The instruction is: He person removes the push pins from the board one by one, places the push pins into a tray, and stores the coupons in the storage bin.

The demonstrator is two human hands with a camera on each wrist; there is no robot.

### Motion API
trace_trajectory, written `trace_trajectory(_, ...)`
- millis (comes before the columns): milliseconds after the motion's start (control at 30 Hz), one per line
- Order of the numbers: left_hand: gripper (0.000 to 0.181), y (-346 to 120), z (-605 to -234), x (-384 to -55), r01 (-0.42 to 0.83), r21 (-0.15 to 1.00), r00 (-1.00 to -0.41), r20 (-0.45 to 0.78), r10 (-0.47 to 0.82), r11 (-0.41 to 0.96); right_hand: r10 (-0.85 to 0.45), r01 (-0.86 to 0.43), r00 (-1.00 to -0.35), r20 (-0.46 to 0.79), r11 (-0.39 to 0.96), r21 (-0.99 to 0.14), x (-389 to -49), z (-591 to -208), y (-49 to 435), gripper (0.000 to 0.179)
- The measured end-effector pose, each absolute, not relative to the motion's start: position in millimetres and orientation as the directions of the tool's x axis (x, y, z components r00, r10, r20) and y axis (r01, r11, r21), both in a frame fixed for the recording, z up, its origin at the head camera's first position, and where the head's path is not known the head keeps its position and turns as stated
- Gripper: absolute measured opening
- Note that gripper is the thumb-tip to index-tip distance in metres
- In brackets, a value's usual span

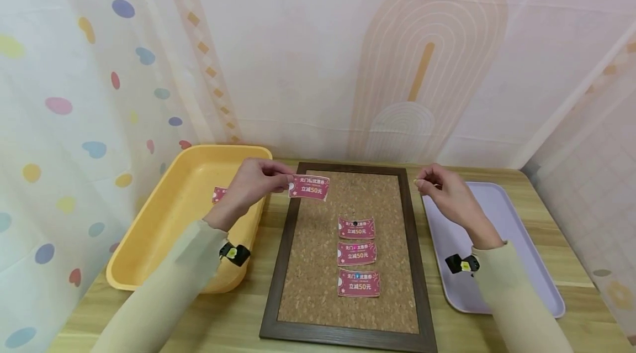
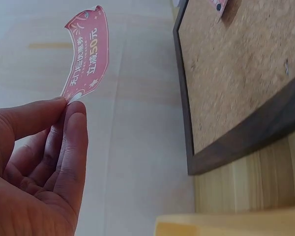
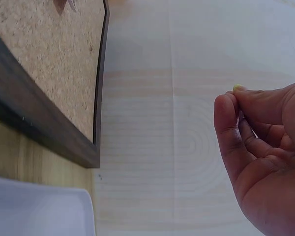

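My left hand (image 1: 250, 184) pinches one end of a red coupon (image 1: 308, 188) between thumb and fingers, holding it above the upper left of a cork board (image 1: 310, 270). In the left wrist view the coupon bends in a curve. Beyond the board's right edge, my right hand (image 1: 449, 201) pinches a small yellow push pin (image 3: 239, 87), mostly hidden by the fingertips. Three matching coupons sit in a column on the board: a top one (image 1: 365, 232) with a black pin, a middle one (image 1: 356, 255) with a pink pin and a bottom one (image 1: 359, 288) with a blue pin.
To the left stands a deep yellow tub (image 1: 184, 220) with another red coupon (image 1: 218, 194) in it, partly behind my left wrist. A shallow lilac tray (image 1: 521, 259) lies right of the board, under my right forearm. A patterned curtain (image 1: 308, 66) hangs behind the wooden table (image 1: 571, 242).
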State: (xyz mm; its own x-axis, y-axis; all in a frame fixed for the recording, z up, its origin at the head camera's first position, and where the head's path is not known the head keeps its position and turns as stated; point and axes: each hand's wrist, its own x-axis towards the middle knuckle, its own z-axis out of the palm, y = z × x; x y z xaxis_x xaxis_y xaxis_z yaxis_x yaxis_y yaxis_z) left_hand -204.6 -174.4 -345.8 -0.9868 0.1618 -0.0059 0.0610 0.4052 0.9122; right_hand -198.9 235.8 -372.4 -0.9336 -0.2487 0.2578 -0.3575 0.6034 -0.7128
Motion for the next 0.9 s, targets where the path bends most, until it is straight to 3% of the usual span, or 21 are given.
trace_trajectory(367,0.027,-210.6,-342.3,-199.1,-0.002,0.891,-0.996,-0.043,0.079,0.454,-0.210,-0.351,-0.936,0.282,0.613,-0.708,-191.6,-371.1,253.0,0.009)
trace_trajectory(600,0.029,-230.7,-346.2,-195.3,0.006,0.917,-0.998,-0.019,0.059,0.399,-0.182,-0.334,-0.941,0.286,0.637,-0.695,-191.4,-373.5,265.5,0.007)
trace_trajectory(900,0.032,-252.5,-350.1,-198.4,0.000,0.896,-1.000,-0.011,0.023,0.444,-0.159,-0.331,-0.941,0.300,0.628,-0.704,-186.9,-375.3,280.4,0.007)
